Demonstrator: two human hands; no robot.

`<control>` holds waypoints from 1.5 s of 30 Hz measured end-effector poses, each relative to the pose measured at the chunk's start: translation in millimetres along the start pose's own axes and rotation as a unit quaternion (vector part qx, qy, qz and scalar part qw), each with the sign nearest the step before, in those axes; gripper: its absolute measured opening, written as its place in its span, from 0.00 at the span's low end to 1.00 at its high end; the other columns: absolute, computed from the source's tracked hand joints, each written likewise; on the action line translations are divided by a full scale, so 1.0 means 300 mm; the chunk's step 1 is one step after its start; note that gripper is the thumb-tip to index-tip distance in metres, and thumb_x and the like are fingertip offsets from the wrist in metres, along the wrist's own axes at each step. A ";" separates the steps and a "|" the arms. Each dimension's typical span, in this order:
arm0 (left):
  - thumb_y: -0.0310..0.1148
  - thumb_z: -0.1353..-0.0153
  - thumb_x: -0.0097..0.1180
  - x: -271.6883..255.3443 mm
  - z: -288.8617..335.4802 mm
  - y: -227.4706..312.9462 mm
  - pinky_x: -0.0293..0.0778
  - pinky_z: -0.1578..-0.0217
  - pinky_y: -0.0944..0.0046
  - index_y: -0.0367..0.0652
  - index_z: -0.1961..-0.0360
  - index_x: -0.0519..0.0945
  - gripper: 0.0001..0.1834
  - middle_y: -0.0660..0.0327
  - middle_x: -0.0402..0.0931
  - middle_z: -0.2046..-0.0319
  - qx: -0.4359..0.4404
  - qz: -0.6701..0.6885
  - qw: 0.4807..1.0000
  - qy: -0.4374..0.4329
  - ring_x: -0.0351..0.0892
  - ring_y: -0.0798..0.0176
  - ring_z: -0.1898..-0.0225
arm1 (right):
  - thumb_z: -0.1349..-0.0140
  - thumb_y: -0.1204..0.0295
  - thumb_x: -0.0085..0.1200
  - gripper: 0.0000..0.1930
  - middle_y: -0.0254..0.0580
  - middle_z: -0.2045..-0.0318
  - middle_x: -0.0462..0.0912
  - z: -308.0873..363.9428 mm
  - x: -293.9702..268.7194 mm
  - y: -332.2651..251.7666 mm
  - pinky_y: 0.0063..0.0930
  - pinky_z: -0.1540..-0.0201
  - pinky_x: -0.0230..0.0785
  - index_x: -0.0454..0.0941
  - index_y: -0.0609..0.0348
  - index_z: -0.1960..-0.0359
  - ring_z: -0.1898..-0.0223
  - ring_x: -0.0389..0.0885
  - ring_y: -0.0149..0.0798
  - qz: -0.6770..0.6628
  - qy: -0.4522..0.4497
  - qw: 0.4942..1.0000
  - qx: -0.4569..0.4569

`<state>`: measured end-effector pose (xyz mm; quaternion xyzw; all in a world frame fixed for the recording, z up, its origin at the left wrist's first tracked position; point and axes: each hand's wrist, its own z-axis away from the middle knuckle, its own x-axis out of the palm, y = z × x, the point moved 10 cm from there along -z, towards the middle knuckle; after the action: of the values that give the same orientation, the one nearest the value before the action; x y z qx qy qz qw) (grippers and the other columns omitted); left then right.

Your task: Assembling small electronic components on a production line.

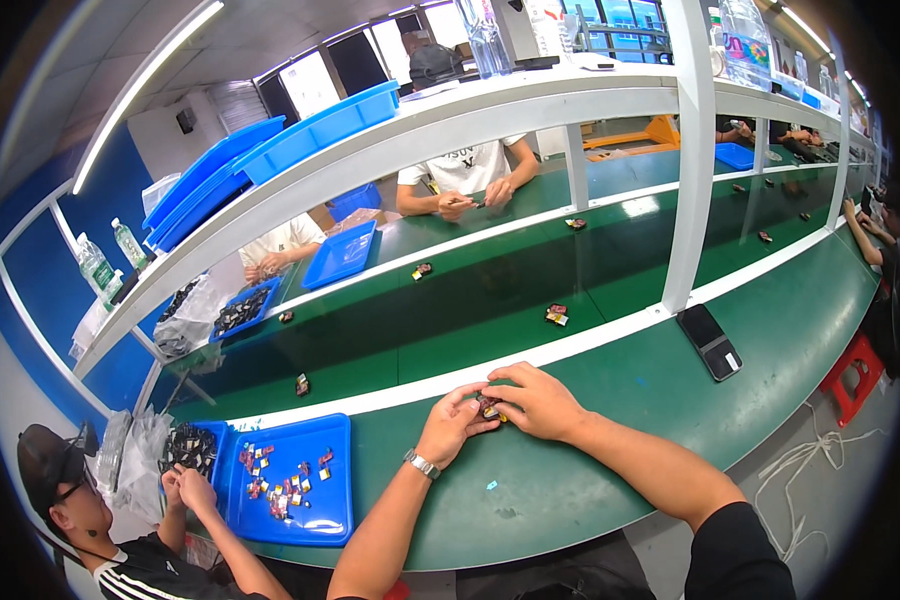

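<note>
My left hand (448,430), with a metal-band watch on its wrist, and my right hand (542,402) meet over the near green worktop. Between their closed fingers is a small dark red and black part (489,408) with a yellowish bit at its lower side. Fingers cover much of it, so its exact kind does not show. Similar small parts with yellow and white pieces lie in a blue tray (342,500) to the left. Another such part (556,315) rests on the dark green belt beyond the white rail.
A black phone-like device (710,342) lies right of my hands. White shelf posts (692,170) rise along the bench. At left, a co-worker's hands (192,488) are by a bin of black parts (192,446). Across the belt, another person's hands (480,198) work. A red stool (854,380) stands right.
</note>
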<state>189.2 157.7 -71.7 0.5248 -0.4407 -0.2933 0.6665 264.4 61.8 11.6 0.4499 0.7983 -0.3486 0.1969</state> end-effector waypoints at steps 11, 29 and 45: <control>0.25 0.30 0.42 -0.004 -0.007 0.001 0.78 0.47 0.57 0.34 0.41 0.65 0.18 0.52 0.76 0.52 0.023 -0.031 0.999 0.006 0.79 0.60 0.50 | 0.49 0.74 0.62 0.10 0.39 0.51 0.75 -0.012 0.037 0.008 0.38 0.47 0.69 0.79 0.54 0.64 0.48 0.72 0.47 -0.017 -0.055 0.998 -0.023; 0.21 0.34 0.48 0.014 0.000 -0.005 0.75 0.43 0.56 0.38 0.39 0.65 0.22 0.54 0.74 0.48 0.019 -0.010 0.998 -0.064 0.76 0.61 0.47 | 0.44 0.71 0.58 0.05 0.38 0.48 0.75 -0.005 0.056 0.029 0.37 0.43 0.66 0.82 0.56 0.68 0.44 0.69 0.44 -0.090 -0.073 0.991 0.073; 0.26 0.32 0.48 0.017 0.000 0.000 0.75 0.44 0.56 0.37 0.40 0.66 0.20 0.55 0.76 0.51 0.026 0.005 0.998 -0.055 0.77 0.61 0.48 | 0.47 0.73 0.61 0.05 0.38 0.55 0.80 0.037 0.026 0.044 0.35 0.47 0.69 0.84 0.56 0.68 0.48 0.74 0.43 -0.078 0.047 0.987 0.131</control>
<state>191.4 153.4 -70.3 0.5231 -0.4868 -0.3070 0.6286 271.7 63.0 -5.8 0.4245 0.7868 -0.4425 0.0706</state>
